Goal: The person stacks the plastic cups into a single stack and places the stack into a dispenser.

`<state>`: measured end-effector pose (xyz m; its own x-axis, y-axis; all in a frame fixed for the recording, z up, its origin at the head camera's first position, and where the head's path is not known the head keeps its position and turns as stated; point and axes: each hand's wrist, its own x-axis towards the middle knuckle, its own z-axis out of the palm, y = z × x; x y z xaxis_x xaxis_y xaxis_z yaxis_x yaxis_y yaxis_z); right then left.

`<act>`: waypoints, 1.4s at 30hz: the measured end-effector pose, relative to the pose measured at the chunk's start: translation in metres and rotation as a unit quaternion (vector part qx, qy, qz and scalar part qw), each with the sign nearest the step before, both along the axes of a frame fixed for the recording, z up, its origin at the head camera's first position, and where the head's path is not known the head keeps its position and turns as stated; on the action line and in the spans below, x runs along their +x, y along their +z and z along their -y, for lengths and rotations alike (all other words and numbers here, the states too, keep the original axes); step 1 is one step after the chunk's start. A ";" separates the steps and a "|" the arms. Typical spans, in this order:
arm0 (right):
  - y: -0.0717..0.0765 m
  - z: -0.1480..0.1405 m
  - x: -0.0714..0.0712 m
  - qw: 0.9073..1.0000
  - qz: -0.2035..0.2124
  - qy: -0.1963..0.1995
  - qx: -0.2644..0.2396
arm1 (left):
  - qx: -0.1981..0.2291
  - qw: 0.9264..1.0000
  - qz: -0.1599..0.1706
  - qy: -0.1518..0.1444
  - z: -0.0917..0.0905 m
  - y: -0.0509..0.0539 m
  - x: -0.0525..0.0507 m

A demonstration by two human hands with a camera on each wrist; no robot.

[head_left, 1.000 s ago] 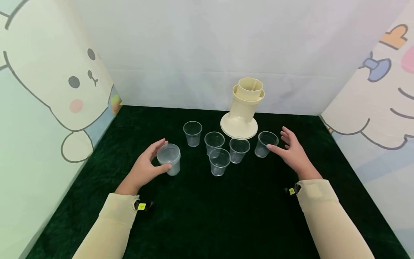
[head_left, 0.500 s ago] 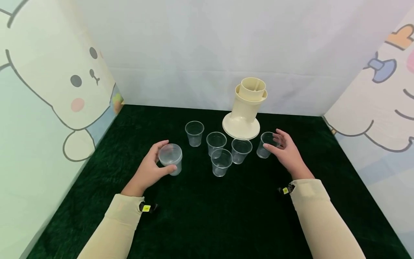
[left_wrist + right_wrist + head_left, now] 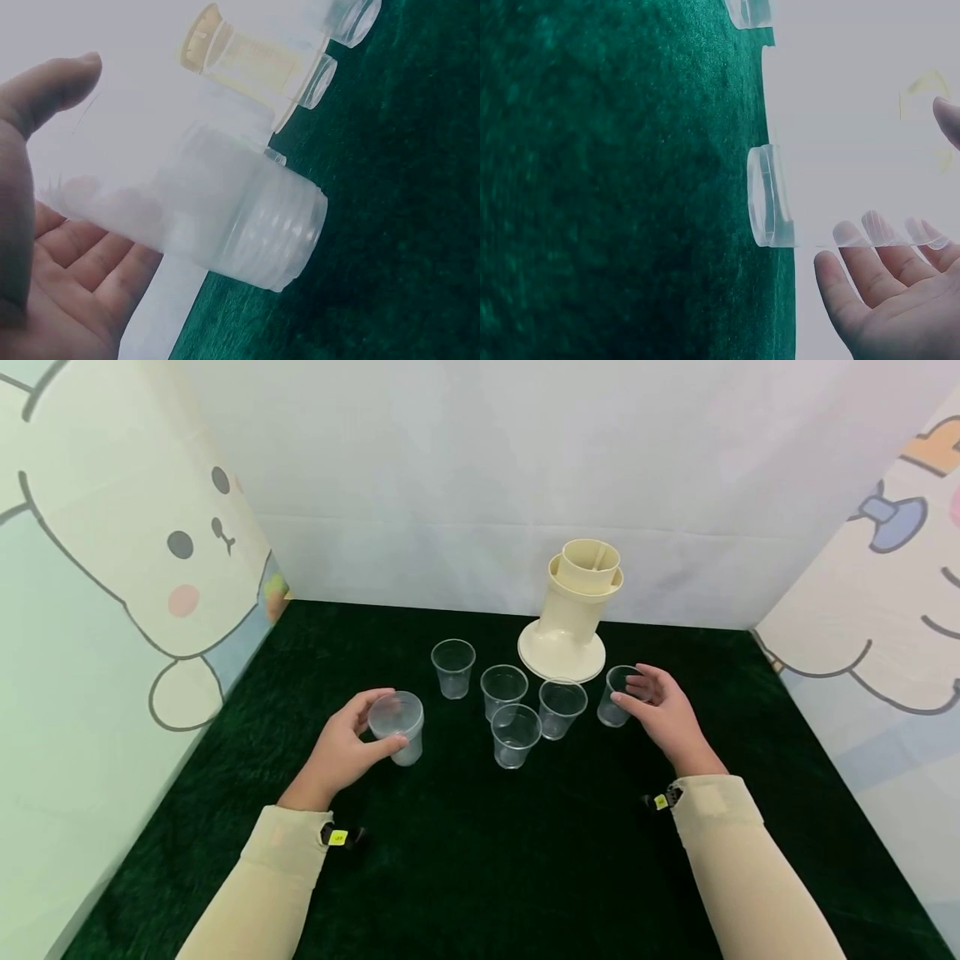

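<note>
Over green cloth [image 3: 487, 868], left hand [image 3: 343, 750] curled wide round 1 cup stack [image 3: 397, 718], right hand [image 3: 669, 722] seemingly curled round 1 clear cup [image 3: 613, 714]

The yellow wrist labels [image 3: 338, 837] are too small to read.

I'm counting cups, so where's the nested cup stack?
In the head view, the nested cup stack is left of centre, within the left hand, left of the loose cups.

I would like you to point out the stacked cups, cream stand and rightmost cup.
Stacked cups [image 3: 214, 206]: left wrist view, side wall.
Cream stand [image 3: 572, 613]: head view, middle of the column.
Rightmost cup [image 3: 612, 713]: head view, lower wall.
</note>
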<state>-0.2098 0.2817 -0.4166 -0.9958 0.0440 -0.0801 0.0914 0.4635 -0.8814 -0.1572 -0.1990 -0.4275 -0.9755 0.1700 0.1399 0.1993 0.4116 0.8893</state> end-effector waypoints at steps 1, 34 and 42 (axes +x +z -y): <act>0.000 0.000 0.000 1.000 0.001 -0.002 0.001 | -0.001 1.000 -0.002 -0.001 0.000 0.000 0.000; 0.030 0.005 0.014 0.998 -0.047 -0.035 0.012 | -0.029 1.000 -0.009 0.001 0.001 0.000 -0.001; 0.039 0.008 0.017 0.997 -0.049 -0.053 0.005 | -0.034 0.999 -0.012 0.005 0.000 0.000 0.000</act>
